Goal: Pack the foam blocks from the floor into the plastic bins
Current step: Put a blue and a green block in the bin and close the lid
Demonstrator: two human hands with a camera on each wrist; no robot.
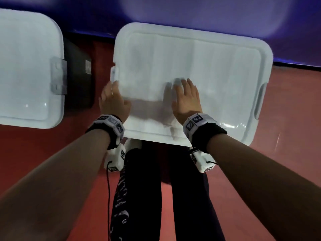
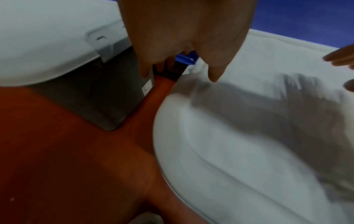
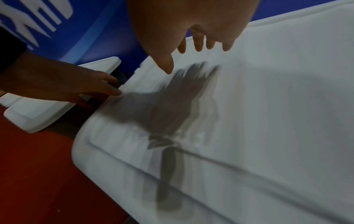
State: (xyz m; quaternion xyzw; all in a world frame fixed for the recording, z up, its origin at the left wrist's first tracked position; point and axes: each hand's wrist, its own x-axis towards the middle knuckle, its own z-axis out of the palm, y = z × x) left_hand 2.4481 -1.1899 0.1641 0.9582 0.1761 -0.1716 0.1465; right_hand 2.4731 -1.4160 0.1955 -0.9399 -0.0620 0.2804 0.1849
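Observation:
A white lid covers the plastic bin right in front of me; no foam blocks show in any view. My left hand is at the lid's left edge just below its white latch, thumb over the lid and fingers pointing down beside the edge, gripping nothing. My right hand is spread flat with straight fingers over the middle of the lid. Its shadow falls just beneath the hand, so it hovers a little above the surface or barely touches it.
A second bin with a white lid and a grey latch stands at the left, its dark body close to my left hand. A blue wall runs behind both bins. Red floor lies around them, and my legs are below.

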